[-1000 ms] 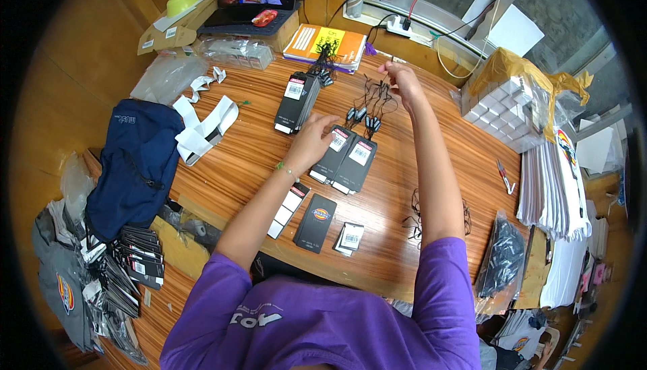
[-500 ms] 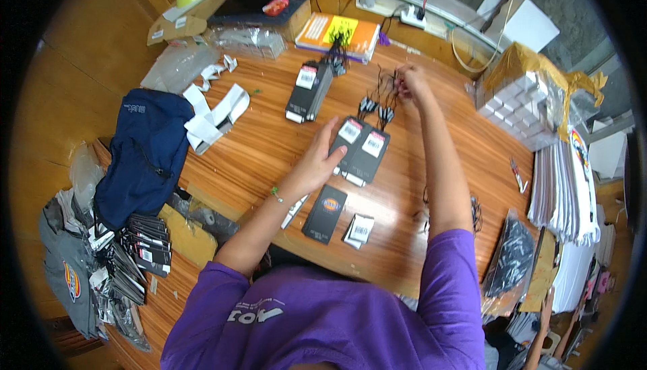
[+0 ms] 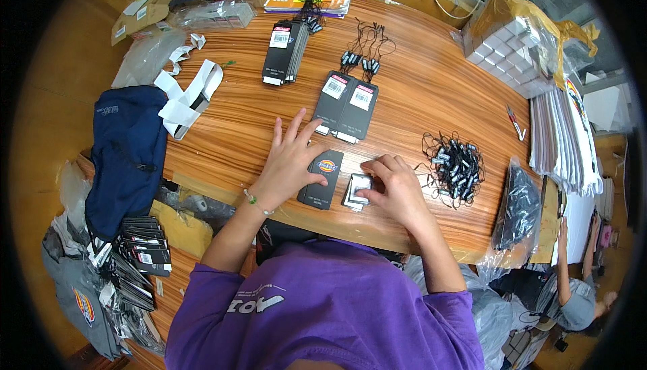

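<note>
My left hand (image 3: 288,159) is spread open. Its thumb lies over the edge of a dark hang tag (image 3: 326,191) with a round-topped logo, and its fingertips reach the lower left of two neat stacks of dark tags (image 3: 356,119). Those stacks carry white barcode stickers, and black strings with small grey clips (image 3: 360,63) run out from their far end. Close by, my right hand (image 3: 397,187) has its thumb and index finger apart at a small stack of white stickers (image 3: 354,201). The thumb tip touches the stack; the other fingers are curled.
Another tag pile (image 3: 283,53) lies farther back. Right of my right hand is a heap of black strings (image 3: 455,170). Beyond are small snips (image 3: 515,123), wrapped white boxes (image 3: 511,46) and stacked white bags (image 3: 559,141). A blue bag (image 3: 128,154) lies left. Another person (image 3: 576,302) is at lower right.
My right hand has come back from the strings at the far side to the white stickers. My left hand has left the tag stacks' side and moved nearer, over the single tag. The view has tilted down.
</note>
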Available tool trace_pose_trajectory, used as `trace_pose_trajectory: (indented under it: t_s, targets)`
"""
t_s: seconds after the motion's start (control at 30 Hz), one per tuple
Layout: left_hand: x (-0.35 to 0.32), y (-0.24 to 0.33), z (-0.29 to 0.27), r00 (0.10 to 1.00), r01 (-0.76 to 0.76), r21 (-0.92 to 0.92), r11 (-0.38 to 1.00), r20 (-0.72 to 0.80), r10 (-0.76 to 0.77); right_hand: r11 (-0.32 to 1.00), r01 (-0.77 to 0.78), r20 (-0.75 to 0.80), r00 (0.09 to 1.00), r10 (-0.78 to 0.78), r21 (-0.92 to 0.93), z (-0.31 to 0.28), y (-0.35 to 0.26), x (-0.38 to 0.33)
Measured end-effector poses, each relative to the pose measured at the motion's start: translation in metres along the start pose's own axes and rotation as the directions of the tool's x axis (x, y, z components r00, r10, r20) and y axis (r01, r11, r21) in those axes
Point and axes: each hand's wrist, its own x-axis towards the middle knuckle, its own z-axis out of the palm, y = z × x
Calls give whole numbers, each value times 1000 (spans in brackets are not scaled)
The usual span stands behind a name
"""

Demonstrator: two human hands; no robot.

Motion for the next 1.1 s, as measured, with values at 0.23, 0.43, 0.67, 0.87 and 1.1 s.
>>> trace_pose_trajectory:
  t_s: [0.23, 0.43, 0.67, 0.87, 1.1]
  targets:
    - [-5, -2, 4, 998, -33, -3, 999, -55, 33, 992, -41, -84, 995, 52, 123, 16, 6, -8]
    - [-5, -5, 1, 996, -37, 9, 999, -82, 38, 940, -152, -59, 982, 178, 305, 15, -5, -8]
    - [-8, -6, 0, 986, -83, -87, 993, -150, 69, 949, -71, -151, 981, 122, 306, 21, 2, -5]
    - [-4, -11, 0, 989, -112, -116, 987, -108, 99, 855, -226, -28, 963, 269, 467, 25, 3, -6]
    - [-10, -1, -9, 982, 183, -758, 626, 115, -148, 636, -249, 24, 940, 340, 731, 23, 0, -9]
